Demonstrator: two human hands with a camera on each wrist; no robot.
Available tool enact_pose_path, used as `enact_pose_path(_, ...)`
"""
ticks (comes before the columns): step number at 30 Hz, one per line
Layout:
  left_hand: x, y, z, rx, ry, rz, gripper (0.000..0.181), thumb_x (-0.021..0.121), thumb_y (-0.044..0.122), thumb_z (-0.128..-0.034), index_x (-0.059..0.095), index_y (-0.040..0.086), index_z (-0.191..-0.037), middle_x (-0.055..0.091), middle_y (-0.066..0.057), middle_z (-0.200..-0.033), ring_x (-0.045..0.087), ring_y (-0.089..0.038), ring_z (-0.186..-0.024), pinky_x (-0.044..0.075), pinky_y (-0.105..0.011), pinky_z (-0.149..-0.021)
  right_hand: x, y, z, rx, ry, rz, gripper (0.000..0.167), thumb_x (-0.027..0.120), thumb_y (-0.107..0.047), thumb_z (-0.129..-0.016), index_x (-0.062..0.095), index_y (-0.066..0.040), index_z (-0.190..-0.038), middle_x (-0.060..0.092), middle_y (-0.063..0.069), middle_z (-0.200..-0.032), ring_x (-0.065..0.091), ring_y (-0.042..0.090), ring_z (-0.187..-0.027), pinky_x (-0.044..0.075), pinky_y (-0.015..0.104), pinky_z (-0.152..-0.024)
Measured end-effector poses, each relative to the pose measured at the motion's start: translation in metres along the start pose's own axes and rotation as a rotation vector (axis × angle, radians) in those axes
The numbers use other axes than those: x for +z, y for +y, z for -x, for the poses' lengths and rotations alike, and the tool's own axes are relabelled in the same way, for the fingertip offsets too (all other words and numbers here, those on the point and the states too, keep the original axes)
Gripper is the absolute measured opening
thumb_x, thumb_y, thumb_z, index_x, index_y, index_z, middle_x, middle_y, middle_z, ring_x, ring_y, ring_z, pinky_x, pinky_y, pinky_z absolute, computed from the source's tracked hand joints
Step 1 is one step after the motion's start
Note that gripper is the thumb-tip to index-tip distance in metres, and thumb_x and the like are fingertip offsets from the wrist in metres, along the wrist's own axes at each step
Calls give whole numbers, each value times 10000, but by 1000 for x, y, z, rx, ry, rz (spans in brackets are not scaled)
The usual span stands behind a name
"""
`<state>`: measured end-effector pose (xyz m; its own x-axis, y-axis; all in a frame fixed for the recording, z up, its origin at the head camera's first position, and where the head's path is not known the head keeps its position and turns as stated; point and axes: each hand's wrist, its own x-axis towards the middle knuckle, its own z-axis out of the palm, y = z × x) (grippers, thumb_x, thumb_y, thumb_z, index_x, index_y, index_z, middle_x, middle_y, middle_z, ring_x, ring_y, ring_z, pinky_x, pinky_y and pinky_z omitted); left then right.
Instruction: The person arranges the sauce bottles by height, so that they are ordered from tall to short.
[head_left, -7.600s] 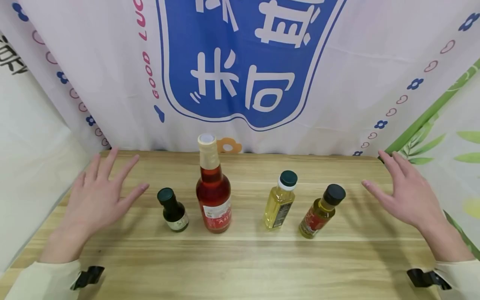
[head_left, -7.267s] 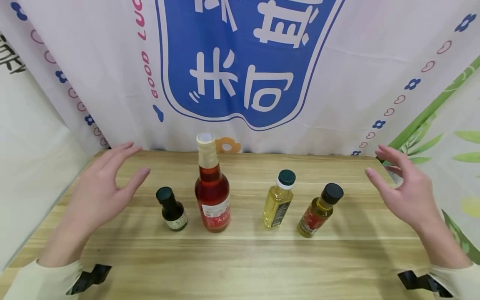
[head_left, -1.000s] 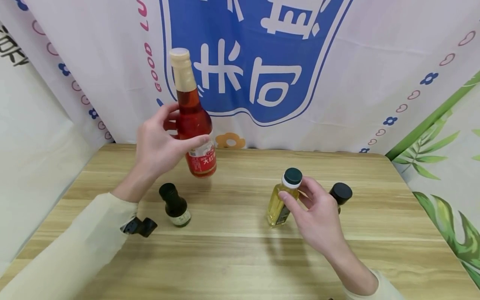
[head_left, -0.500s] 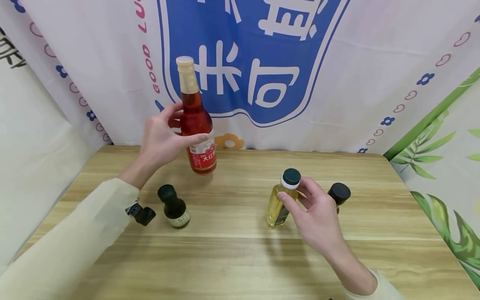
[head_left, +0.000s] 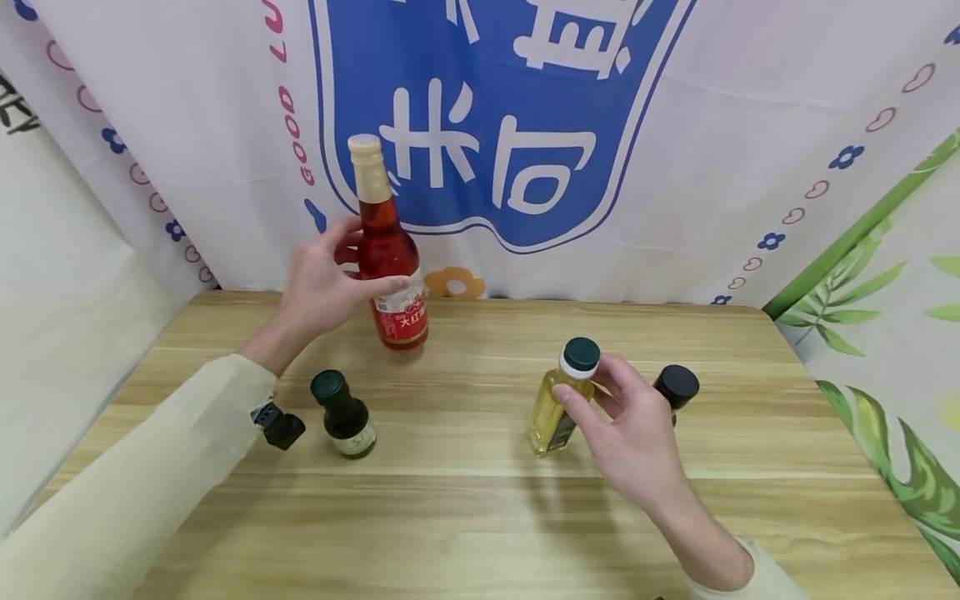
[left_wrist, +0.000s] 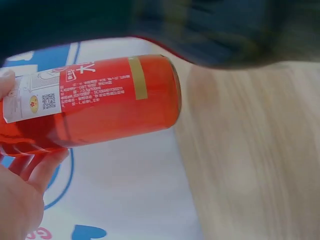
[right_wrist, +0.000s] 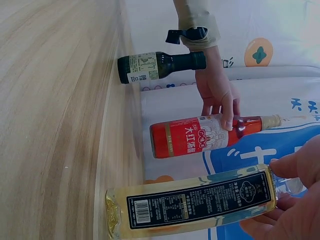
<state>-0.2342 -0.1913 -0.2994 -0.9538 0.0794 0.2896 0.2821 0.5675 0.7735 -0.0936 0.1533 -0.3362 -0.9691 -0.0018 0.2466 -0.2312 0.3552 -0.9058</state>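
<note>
My left hand (head_left: 322,279) grips a tall red vinegar bottle (head_left: 395,254) with a cream neck at the back left. In the right wrist view, the vinegar bottle's (right_wrist: 190,136) base shows slightly raised from the table. My right hand (head_left: 633,425) pinches the upper part of a clear bottle of yellow oil (head_left: 550,412) with a green cap. This bottle is nearly upright, its base at the tabletop. A small dark bottle (head_left: 348,421) stands untouched in front of the left hand. Behind the right hand is a black-capped bottle (head_left: 677,386), its body mostly hidden.
The wooden table (head_left: 450,533) meets a printed white cloth (head_left: 720,167) at its back edge, close behind the vinegar bottle. A leaf-patterned cloth (head_left: 847,317) hangs at the right. Black wrist devices (head_left: 277,427) sit at the cuffs.
Earlier, both hands were spread and held nothing. The left has since lifted the vinegar bottle backward and the right has taken the oil bottle. Over the last second, the vinegar bottle lowers slightly.
</note>
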Motion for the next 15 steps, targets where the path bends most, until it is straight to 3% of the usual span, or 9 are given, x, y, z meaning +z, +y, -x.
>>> enact_pose_path(15, 17, -16, -11, -17, -43, 31, 820, 884, 334, -886, 463, 172, -1570, 585, -121, -1513, 607, -329, -1299, 604, -572, -1035, 0, 1, -1, -15, 4, -4, 333, 781, -30, -950, 670, -39, -1264, 717, 112, -1242, 702, 249, -1254, 544, 212, -1094)
